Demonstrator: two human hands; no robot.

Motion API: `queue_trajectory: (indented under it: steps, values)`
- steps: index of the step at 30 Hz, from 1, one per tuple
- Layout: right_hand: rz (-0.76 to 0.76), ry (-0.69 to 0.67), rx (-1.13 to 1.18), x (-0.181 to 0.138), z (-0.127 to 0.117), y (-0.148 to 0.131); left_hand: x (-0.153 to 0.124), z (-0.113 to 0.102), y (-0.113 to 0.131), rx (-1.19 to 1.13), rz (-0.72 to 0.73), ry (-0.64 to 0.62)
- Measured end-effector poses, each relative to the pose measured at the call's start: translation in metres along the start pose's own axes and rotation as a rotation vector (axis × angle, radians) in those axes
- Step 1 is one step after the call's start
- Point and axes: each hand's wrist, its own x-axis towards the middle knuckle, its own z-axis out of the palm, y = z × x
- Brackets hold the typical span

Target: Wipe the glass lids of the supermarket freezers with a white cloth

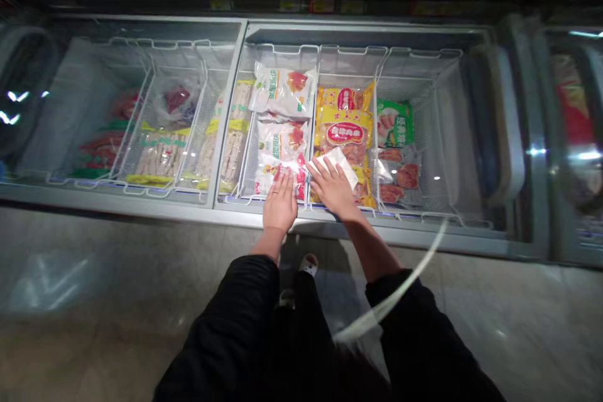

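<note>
My left hand [281, 202] lies flat with its fingers stretched forward at the front of the chest freezer [245, 217], over a white and red package [265, 183]. Under the spread fingers of my right hand [333, 187] is a white cloth or paper wipe [345, 165], pressed flat and not gripped. Beneath the wipe are yellow food bags [343, 132]. White bags with red pictures [284, 91] fill the basket ahead of my left hand. Whether a glass lid lies between my hands and the bags, I cannot tell.
Wire baskets [419, 81] divide the freezer. A green bag [394, 122] and clear meat packs [400, 176] lie to the right, yellow-edged packs [162, 154] to the left. A pale blurred strap [400, 298] crosses by my right sleeve. Tiled floor [117, 276] lies in front.
</note>
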Motion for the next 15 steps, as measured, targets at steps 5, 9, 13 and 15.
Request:
queue_trajectory:
  steps: [5, 9, 13, 15]
  values:
    - [0.178, 0.085, -0.037, 0.002, -0.002, 0.01, 0.0, 0.002, -0.002, 0.016, -0.009, 0.001]
    - [0.158, 0.096, -0.042, -0.011, 0.008, -0.013, 0.001, 0.001, -0.001, 0.019, -0.017, -0.014]
    - [0.021, 0.038, -0.048, -0.004, 0.008, -0.014, 0.001, -0.003, -0.001, 0.048, 0.0, -0.034]
    - [0.008, 0.025, -0.051, 0.0, 0.005, -0.004, 0.001, -0.004, -0.001, 0.065, 0.022, -0.05]
